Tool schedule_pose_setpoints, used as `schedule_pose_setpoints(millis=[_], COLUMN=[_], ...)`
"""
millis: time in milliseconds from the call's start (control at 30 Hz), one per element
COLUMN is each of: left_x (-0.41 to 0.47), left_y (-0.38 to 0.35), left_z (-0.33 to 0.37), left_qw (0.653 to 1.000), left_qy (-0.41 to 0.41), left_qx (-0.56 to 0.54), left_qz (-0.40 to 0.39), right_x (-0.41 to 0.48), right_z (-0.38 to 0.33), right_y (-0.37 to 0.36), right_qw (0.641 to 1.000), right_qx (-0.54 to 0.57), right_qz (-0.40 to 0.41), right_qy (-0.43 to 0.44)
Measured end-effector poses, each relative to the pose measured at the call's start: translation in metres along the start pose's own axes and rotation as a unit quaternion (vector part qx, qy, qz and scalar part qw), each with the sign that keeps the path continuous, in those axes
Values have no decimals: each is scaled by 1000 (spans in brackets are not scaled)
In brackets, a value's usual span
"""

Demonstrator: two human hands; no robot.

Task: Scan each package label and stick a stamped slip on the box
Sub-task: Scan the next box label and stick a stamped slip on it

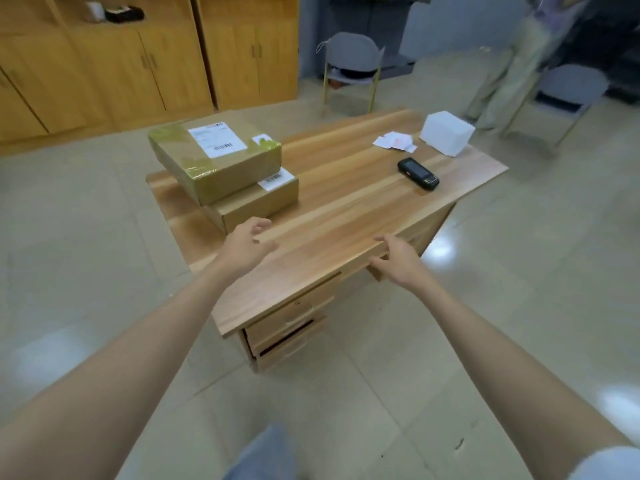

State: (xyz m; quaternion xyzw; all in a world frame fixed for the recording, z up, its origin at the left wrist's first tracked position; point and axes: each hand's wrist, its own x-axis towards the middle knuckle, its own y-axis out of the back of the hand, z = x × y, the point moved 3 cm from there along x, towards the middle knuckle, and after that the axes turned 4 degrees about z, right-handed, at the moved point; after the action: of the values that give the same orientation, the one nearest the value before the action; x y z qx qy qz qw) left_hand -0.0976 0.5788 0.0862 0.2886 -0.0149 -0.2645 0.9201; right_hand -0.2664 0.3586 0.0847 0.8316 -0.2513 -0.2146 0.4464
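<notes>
wooden cabinets fill the upper left of the frame, with small dark and white items, too blurred to name, on an open shelf.

left of centre, two cardboard boxes are stacked on the left end of a wooden desk. the top box is wrapped in yellowish tape and lies skewed across the lower box. it carries a large white shipping label and a small white slip near its right corner. a smaller barcode label shows on the uncovered corner of the lower box.

just below the boxes the left hand is stretched out over the near edge of the desk. its fingers are loosely bent and spread and hold nothing, and their tips are close to the lower box; whether they touch it cannot be told. below it, at lower centre, the desk's drawers sit slightly ajar.

right of centre the right hand is at the desk's front edge, fingers relaxed and slightly curled, gripping nothing.

above that hand a black handheld scanner lies flat on the desk, well apart from both hands. beyond it are a few loose slips with red marks, and just beside them on the right a white block of paper near the far corner.

a grey chair stands at upper centre. at upper right are a second chair and a blurred standing person.
</notes>
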Motion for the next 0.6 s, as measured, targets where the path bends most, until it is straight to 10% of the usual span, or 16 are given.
schedule_pose_setpoints(millis=[600], left_x=[264], left_y=[3], left_z=[38], left_qw=[987], left_qy=[17], left_qx=[-46], left_qz=[153], right_x=[288], right_z=[-53], right_y=[3], right_qw=[992], right_qx=[53], right_qz=[-96], right_qy=[58])
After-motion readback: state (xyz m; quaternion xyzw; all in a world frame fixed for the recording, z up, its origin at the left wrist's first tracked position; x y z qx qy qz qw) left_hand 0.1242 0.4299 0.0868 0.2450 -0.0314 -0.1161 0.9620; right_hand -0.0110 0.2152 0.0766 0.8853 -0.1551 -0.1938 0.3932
